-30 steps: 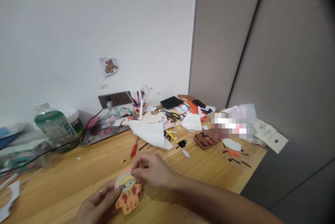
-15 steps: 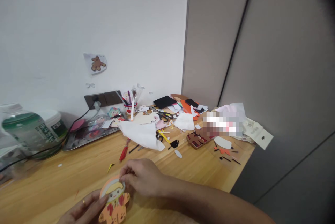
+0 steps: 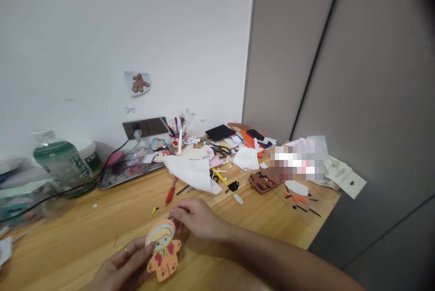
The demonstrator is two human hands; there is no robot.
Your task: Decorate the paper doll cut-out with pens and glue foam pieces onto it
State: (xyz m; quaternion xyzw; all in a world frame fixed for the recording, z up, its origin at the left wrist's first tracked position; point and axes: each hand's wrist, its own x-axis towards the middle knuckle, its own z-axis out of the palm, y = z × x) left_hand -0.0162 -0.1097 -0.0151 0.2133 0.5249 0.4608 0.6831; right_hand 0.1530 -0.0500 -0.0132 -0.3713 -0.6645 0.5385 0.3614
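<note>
An orange paper doll (image 3: 163,259) with a white-rimmed hood, yellow hair and a small smiling face is held upright low in the view. My left hand (image 3: 124,264), a ring on one finger, grips its left edge with the thumb on the front. Just at the upper right of the hood is my right hand (image 3: 200,220), its fingers curled together. Its fingertips are partly hidden, so whether they pinch anything or touch the hood does not show. A small yellow scrap (image 3: 154,211) and a red-handled tool (image 3: 170,192) lie beyond the hands.
Paper scraps, a white sheet (image 3: 193,173), scissors (image 3: 221,149) and a pen cup (image 3: 177,139) crowd the back. Left stand a metal tray (image 3: 132,177), a green-liquid bottle (image 3: 63,164) and a cord. A brown tray (image 3: 261,184) and black and orange cutouts (image 3: 297,198) lie right.
The view has swung left, showing more of the table there. My right fingers have come off the hood's white rim to its outer edge, and the doll's face and hood show fully.
</note>
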